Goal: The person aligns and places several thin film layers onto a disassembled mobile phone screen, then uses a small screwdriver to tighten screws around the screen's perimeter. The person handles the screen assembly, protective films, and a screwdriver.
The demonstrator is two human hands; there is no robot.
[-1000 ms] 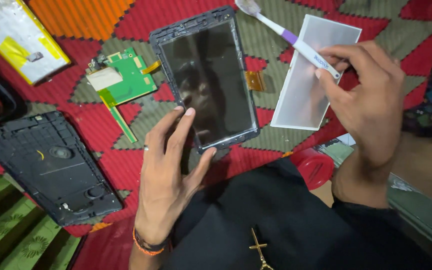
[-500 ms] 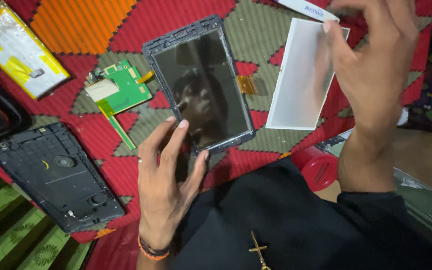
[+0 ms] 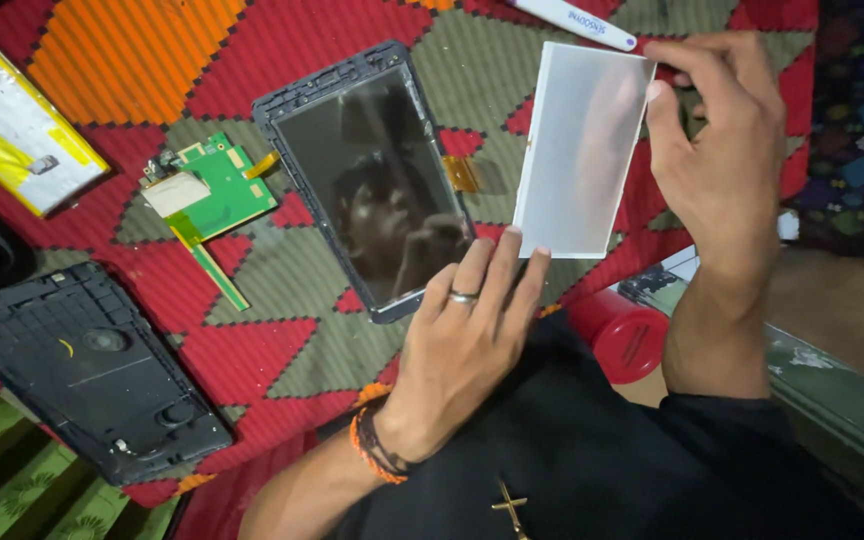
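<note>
A dark tablet screen in its black frame (image 3: 372,180) lies on the patterned cloth, an orange flex cable at its right edge. Beside it lies a white rectangular backlight sheet (image 3: 580,150). My left hand (image 3: 462,340) rests flat, its fingertips touching the sheet's lower left corner and the frame's lower right edge. My right hand (image 3: 722,150) pinches the sheet's upper right corner between thumb and fingers. A white toothbrush handle (image 3: 572,18) lies on the cloth just above the sheet.
A green circuit board (image 3: 207,195) lies left of the screen. A black back cover (image 3: 82,370) sits at lower left, a yellow-and-silver battery (image 3: 7,125) at upper left. A red cylinder (image 3: 622,335) stands near my right forearm.
My right hand has let go of the toothbrush and taken hold of the sheet's upper corner. My left hand has slid right from the screen frame to the sheet's lower corner.
</note>
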